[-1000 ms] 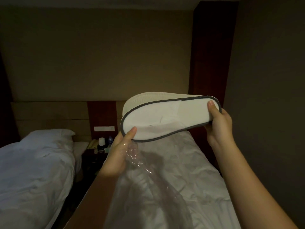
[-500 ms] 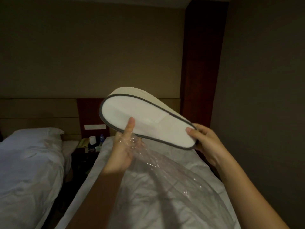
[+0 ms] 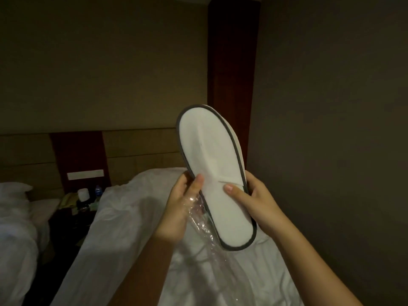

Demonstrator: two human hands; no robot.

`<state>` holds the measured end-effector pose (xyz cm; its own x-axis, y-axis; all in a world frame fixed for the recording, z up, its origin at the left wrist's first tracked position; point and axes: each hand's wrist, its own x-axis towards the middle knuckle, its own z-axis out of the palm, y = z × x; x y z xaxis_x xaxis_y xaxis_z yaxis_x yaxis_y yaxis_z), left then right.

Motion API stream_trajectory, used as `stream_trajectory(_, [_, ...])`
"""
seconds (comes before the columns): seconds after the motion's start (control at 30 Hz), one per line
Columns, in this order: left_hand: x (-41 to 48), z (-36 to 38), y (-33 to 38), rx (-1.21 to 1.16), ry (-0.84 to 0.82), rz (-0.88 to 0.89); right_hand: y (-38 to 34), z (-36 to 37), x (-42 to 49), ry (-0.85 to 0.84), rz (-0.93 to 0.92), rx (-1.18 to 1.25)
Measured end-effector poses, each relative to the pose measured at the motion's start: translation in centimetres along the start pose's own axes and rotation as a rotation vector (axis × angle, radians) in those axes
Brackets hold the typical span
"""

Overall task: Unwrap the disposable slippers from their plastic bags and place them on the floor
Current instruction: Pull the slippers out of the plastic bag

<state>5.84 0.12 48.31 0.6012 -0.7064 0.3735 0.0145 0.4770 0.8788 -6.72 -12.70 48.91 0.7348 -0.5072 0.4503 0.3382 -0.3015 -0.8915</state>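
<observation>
Up close, the right hand [image 3: 258, 199] grips a white disposable slipper [image 3: 215, 173] along its right edge, thumb pressed flat on the white face near the middle and the other fingers wrapped behind. Opposite it, the left hand [image 3: 178, 208] pinches the slipper's left edge with its thumb on the face, and the same hand also clutches a crumpled clear plastic bag [image 3: 205, 226] that trails down from the palm toward the bedding. Held in the air between both hands, the slipper stands nearly upright and tilted, its rounded end up and to the left, its other end low and to the right, a dark grey trim running round the rim. Below lies a bed [image 3: 132, 217] with rumpled white sheets. To the left stands a dark nightstand [image 3: 72, 213] with small items on top, and beyond it a second bed [image 3: 15, 228], all against a wooden headboard [image 3: 136, 151].
</observation>
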Motion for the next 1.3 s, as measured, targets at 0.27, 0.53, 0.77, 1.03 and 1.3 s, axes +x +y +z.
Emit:
stream_trajectory(0.27, [-0.4,0.8,-4.5,-0.181,-0.227,-0.412,1.3,-0.7,-2.5,0.225,-0.003,-0.011])
stream_trajectory(0.53, [0.5,4.6,-9.1,-0.32,-0.378,-0.389,1.1,-4.0,-6.2,0.445,-0.001,-0.088])
stream_trajectory(0.77, [-0.4,12.0,-8.9,-0.208,-0.568,-0.367,-1.6,-9.5,-9.2,0.646,-0.076,-0.114])
stream_trajectory(1.03, [0.0,22.0,-8.5,-0.056,-0.716,-0.527,-4.4,-18.5,-13.9,0.746,-0.034,-0.168])
stream_trajectory(1.3, [-1.5,35.2,-11.9,0.003,-0.484,-0.416,-7.2,-31.1,-20.5,0.864,-0.035,-0.173])
